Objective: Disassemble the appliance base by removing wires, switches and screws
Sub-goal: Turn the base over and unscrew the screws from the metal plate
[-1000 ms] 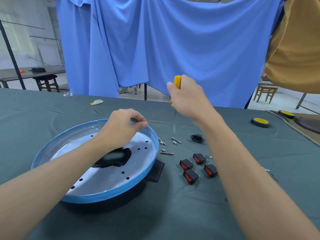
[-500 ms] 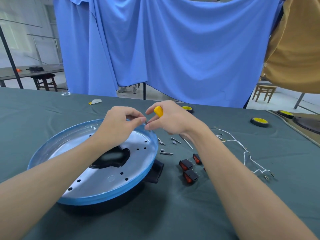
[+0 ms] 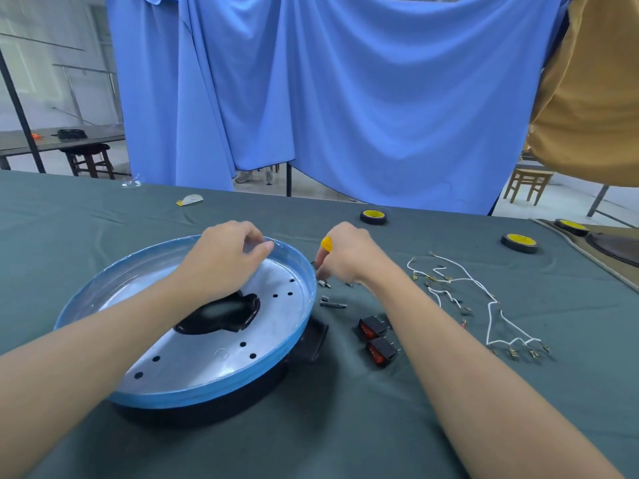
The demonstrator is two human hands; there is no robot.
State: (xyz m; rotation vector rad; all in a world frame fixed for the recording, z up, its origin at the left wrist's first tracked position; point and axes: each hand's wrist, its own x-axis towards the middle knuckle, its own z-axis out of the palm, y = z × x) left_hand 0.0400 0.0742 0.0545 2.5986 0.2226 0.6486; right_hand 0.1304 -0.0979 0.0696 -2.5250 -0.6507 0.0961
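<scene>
A round appliance base point(image 3: 193, 350) with a blue rim, a silver perforated plate and a black centre opening lies on the dark green cloth. My left hand point(image 3: 224, 257) hovers over its far rim with fingertips pinched together; whether it holds something small I cannot tell. My right hand point(image 3: 349, 254) is just right of the rim, closed around a yellow-handled screwdriver point(image 3: 326, 244), fingertips down near loose screws point(image 3: 332, 302). Black rocker switches with red buttons point(image 3: 378, 340) lie beside my right forearm. White wires with terminals point(image 3: 460, 299) sprawl further right.
Rolls of black tape with yellow cores point(image 3: 373, 216) point(image 3: 518, 242) sit toward the far edge. A small white-and-yellow scrap point(image 3: 189, 200) lies far left. A blue curtain point(image 3: 345, 98) hangs behind the table. A dark object point(image 3: 612, 247) sits on the right.
My right hand came down from a raised position with the screwdriver, met the left hand at the rim, then shifted right down to the cloth by the screws. The left hand stayed over the rim.
</scene>
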